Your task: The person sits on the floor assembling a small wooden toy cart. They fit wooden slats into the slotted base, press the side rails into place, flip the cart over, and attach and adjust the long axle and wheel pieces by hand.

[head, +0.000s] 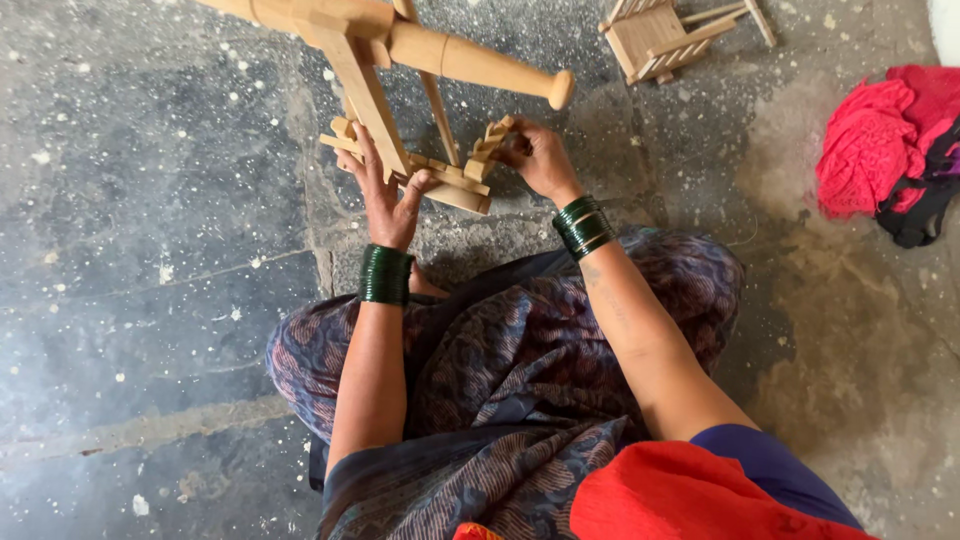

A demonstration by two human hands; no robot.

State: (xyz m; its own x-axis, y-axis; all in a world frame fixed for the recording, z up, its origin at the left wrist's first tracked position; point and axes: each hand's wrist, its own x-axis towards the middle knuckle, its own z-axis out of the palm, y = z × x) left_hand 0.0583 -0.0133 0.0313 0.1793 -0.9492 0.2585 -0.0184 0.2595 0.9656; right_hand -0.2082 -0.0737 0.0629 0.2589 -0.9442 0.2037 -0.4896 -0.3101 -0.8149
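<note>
I sit on a stone floor with a light wooden frame (455, 185) in front of my knees. My left hand (388, 195) grips the frame's slatted base beside a slanted upright bar (365, 90). My right hand (540, 155) pinches a small notched wooden piece (492, 138) at the frame's right end. A turned wooden rod with a rounded knob (480, 62) juts out above both hands. Green bangles circle both wrists.
A second small wooden slatted assembly (660, 35) lies on the floor at the top right. A heap of red and dark cloth (890, 145) sits at the right edge. The grey floor (150, 200) is speckled with pale dust and chips.
</note>
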